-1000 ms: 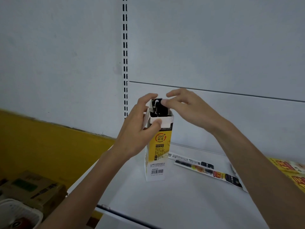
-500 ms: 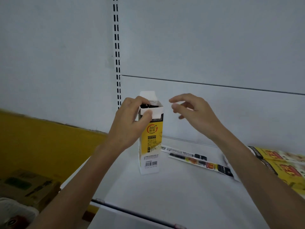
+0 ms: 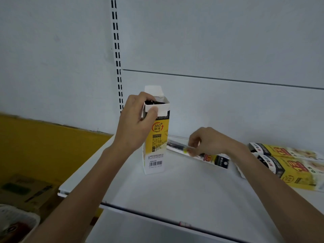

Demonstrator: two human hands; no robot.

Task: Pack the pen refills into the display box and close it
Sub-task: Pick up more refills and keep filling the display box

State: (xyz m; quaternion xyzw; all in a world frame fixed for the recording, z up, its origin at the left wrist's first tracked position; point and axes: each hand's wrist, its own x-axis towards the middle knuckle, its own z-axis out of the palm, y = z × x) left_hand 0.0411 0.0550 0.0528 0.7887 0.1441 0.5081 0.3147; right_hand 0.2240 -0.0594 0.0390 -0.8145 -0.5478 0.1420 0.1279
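box (image 3: 157, 142) upright on shelf (image 3: 175, 190), top flap up, dark refills (image 3: 154, 102) inside | our left hand (image 3: 135, 123) grips its rim, thumb on the front | refill pack (image 3: 176, 146) flat at the box's 3 o'clock, long axis 10-to-4 | our right hand (image 3: 208, 142), the nearer, pinches it mid-length; we judge lifting comes next

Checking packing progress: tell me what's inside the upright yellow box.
Dark refill packs show at the open top of the box. Its walls and the left hand hide the rest.
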